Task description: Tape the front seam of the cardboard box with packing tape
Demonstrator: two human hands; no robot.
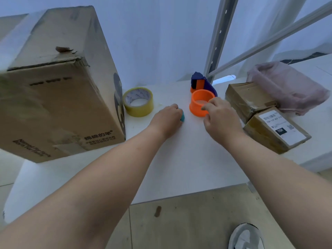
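Observation:
A tall cardboard box [59,97] stands on the left of the white table [188,159], its top edge torn near the front seam. A roll of yellowish packing tape [138,102] lies flat just right of the box. An orange and blue tape dispenser [202,97] sits farther right. My left hand [168,118] rests on the table between the roll and the dispenser, closed over a small teal object [182,117]. My right hand [220,116] touches the dispenser's orange ring with its fingertips, fingers curled around the rim.
Two small taped parcels [251,101] [276,130] lie at the right, one with a white label. A pinkish plastic bag [287,87] sits behind them. A grey metal shelf upright [217,40] rises at the back. My shoe [246,238] shows on the floor below.

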